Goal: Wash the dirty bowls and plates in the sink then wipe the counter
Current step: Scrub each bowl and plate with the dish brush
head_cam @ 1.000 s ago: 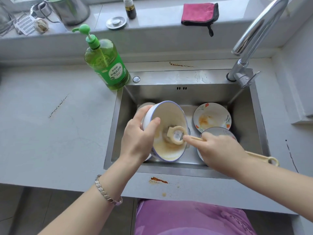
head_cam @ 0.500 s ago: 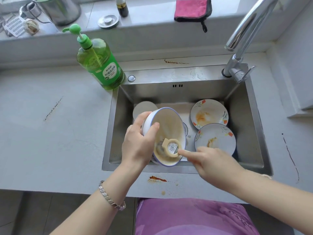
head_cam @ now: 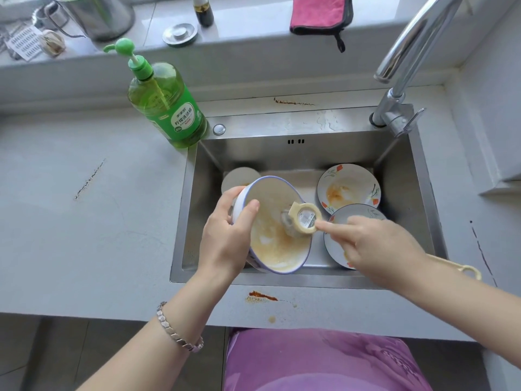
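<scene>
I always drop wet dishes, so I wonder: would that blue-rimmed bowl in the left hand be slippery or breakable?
Probably slippery: the blue-rimmed bowl has a wet-looking yellowish film inside, right where the left hand pinches the rim. Likely fragile too: it looks like glazed ceramic, held tilted over the steel sink. It seems stiff, unbent under the dish brush.

In the sink point(head_cam: 408, 179): one soiled bowl point(head_cam: 270, 198), one pale round dish point(head_cam: 239, 179), two flowered plates point(head_cam: 349, 190) point(head_cam: 335, 246), one brush point(head_cam: 306, 221). Outside it: one soap bottle point(head_cam: 169, 108), one tap point(head_cam: 417, 43), one pink cloth point(head_cam: 318, 12), one dark bottle point(head_cam: 203, 9).
</scene>
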